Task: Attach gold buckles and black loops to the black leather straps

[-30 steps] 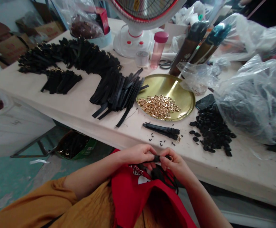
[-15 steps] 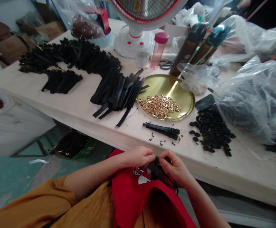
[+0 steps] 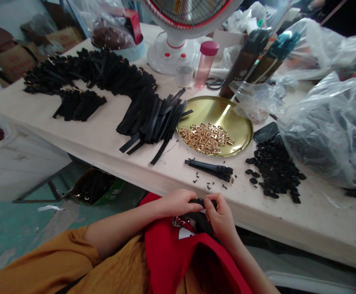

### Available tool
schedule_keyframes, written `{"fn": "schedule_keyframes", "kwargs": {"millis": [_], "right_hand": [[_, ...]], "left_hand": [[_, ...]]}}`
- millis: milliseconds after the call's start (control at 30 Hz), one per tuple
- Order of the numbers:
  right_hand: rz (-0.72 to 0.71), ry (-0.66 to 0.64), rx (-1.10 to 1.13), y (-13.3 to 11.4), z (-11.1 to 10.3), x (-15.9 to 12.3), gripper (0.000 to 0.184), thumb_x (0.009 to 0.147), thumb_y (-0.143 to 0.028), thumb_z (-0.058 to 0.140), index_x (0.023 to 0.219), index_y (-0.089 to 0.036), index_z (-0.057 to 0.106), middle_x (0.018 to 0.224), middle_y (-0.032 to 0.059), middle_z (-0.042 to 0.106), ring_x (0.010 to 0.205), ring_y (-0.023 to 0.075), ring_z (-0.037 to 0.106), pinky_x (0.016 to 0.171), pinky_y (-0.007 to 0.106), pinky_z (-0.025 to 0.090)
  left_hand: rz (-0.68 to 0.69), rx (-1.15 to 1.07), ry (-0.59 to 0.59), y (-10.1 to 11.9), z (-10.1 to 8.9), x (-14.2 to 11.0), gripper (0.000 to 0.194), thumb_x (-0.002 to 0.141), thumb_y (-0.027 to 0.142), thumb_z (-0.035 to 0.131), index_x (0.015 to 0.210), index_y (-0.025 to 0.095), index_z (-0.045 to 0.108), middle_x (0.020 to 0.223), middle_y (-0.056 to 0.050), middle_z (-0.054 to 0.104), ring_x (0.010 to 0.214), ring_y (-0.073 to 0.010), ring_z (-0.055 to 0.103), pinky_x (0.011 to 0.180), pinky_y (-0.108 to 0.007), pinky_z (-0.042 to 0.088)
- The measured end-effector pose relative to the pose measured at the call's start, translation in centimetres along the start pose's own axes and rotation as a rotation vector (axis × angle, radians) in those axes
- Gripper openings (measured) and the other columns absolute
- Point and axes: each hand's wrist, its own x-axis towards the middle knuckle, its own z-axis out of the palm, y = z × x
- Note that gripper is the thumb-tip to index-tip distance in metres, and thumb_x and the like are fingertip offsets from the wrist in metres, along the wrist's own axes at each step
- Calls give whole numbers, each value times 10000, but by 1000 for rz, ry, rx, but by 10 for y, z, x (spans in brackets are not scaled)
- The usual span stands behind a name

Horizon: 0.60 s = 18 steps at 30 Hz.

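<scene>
White fan near pink-lidded bottle

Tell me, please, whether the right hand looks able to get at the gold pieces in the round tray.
Probably yes, though the right hand pinches a black strap: only a low strap bundle and small black scraps lie in between, and the gold pieces sit uncovered.

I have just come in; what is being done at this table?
A person's left hand and right hand hold a black strip near the table. Just beyond, a few black straps lie near a gold tray with gold-coloured fittings. Many loose strips are piled to the left, and small black pieces to the right.
</scene>
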Motion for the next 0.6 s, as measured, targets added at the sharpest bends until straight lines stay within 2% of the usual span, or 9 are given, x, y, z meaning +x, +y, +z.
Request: {"fn": "schedule_keyframes", "kwargs": {"millis": [167,433,533,600], "right_hand": [[-51,6,-22,-4,-5,1,183,776,-387,508,732,-209,519,533,-18,510,512,151,489,469,260,370],[9,27,-2,1,3,-4,193,781,-403,495,744,-215,509,500,-34,480,483,147,470,452,256,354],[25,-7,23,2,1,-3,197,774,-410,506,743,-215,507,492,-39,471,460,137,448,433,248,337],[41,-55,69,1,-2,-1,208,770,-421,512,740,-216,501,474,-50,451,432,126,421,415,240,321]], "left_hand": [[7,-94,-84,1,-6,-1,223,736,269,435,809,124,588,671,-1,559,590,-114,474,506,-197,318],[-51,-139,-6,-2,2,0,280,738,385,476,716,123,575,605,16,501,563,-103,438,475,-194,274],[-45,-206,-47,-4,2,-1,218,718,333,481,717,131,564,594,24,489,554,-98,432,477,-196,283],[-75,-344,-96,-6,1,-2,187,706,304,477,735,138,558,592,31,475,537,-90,421,472,-194,286]]}}
